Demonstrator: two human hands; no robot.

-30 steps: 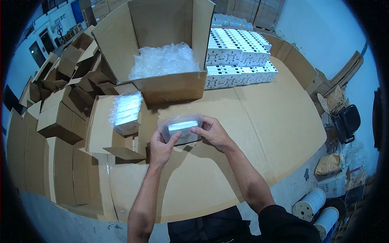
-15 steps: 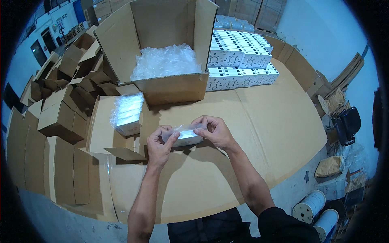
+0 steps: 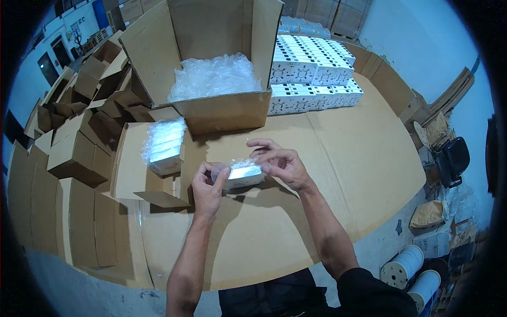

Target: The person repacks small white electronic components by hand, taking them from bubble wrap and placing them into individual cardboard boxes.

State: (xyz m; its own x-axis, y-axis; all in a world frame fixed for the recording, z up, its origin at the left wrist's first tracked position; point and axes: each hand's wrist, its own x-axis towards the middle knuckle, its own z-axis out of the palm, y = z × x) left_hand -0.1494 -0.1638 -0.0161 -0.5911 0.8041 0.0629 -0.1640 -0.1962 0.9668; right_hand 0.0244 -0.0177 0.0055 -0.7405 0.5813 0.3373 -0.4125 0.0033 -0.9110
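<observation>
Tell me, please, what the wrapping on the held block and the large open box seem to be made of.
The wrapping looks like clear, glossy plastic, perhaps bubble wrap: it is translucent and crinkled. The large open box looks like matte cardboard, probably corrugated, given its dull brown surface and creases.

The counter (image 3: 364,158) had a tan, cardboard-like top with a rounded right end and a faint crease (image 3: 332,158) running across it. Toward the back stood a large open carton (image 3: 227,116), and just right of it white boxes (image 3: 293,72) with black markings were stacked in two tiers. A smaller open carton (image 3: 130,164) sat before the large one, toward the left, beside brown cartons (image 3: 78,158) crowding the left end.
</observation>
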